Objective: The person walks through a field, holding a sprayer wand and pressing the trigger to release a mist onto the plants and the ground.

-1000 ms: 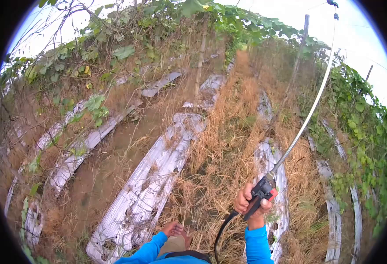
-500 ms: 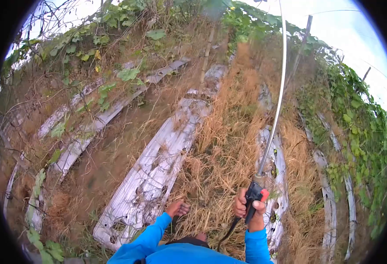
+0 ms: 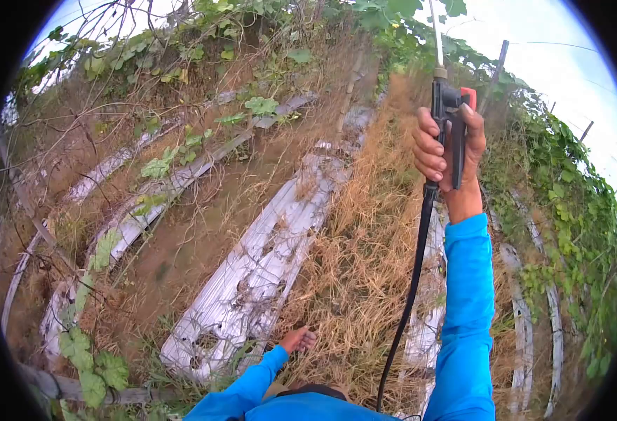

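My right hand (image 3: 471, 151) is raised in front of me at the upper right, its fingers wrapped round a black spray wand handle (image 3: 437, 105). A red part (image 3: 469, 97) sits on top near my thumb, and a long black lever (image 3: 458, 156) runs down inside the grip. From the handle's brass-coloured fitting, a thin pale wand tube (image 3: 437, 31) points up out of view. A black hose (image 3: 414, 281) hangs from the handle's lower end towards my body. Low by my waist, my left hand (image 3: 298, 339) has its fingers curled in with nothing visible in them.
Strips of silvery plastic mulch (image 3: 252, 270) with holes run along the ground between dry straw-coloured grass (image 3: 354, 245) and bare soil. Leafy vines (image 3: 561, 189) climb on the right and across the back. Wooden posts (image 3: 494, 74) stand among them. A pole (image 3: 98, 391) crosses the lower left.
My right hand has lifted the spray wand from low beside me to the upper right, carrying the hose up with it. My left hand has shifted slightly right and down in view.
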Motion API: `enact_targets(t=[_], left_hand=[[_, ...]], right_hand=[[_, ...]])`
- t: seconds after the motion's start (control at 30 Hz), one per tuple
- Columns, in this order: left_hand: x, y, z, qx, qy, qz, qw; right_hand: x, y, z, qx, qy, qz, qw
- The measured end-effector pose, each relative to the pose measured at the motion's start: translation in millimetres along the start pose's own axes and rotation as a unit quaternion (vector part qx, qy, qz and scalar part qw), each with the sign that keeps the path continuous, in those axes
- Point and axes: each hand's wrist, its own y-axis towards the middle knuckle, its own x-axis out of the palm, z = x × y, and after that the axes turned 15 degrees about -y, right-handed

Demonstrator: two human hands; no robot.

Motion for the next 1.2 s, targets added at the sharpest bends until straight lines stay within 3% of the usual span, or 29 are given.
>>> enact_targets(t=[0.13,0.3,0.43,0.5,0.67,0.83,0.9,0.97,1.07,1.2], left_hand=[[4,-35,-20,0.008,-0.003,0.015,1.0],[0,-85,-64,0.016,-0.029,0.022,0.999],[-2,-142,-109,0.025,-0.022,0.016,0.999],[-16,-166,-143,0.021,-0.014,0.033,0.999],[-22,-244,-190,0.019,-0.01,0.059,0.998],[-23,-284,-211,-0.018,-0.015,0.089,0.996],[-21,-296,-211,-0.025,-0.01,0.097,0.995],[-17,-306,-211,0.001,0.008,0.08,0.997],[-13,-318,-205,0.009,0.01,0.073,0.997],[-6,-335,-204,-0.018,0.019,0.056,0.998]], right_hand=[[32,20,-31,-0.02,-0.006,-0.098,0.995],[83,-11,-43,-0.026,0.019,-0.142,0.989],[140,-54,-38,-0.039,-0.07,-0.049,0.996],[170,-69,-39,-0.031,-0.158,0.065,0.985],[210,-98,-41,-0.011,-0.12,0.097,0.988],[252,-116,-51,-0.016,-0.053,0.024,0.998],[263,-124,-59,-0.028,0.009,-0.086,0.996],[266,-131,-64,-0.031,0.029,-0.103,0.994],[270,-141,-67,-0.015,0.115,-0.203,0.972],[288,-160,-63,-0.028,0.122,-0.155,0.98]])
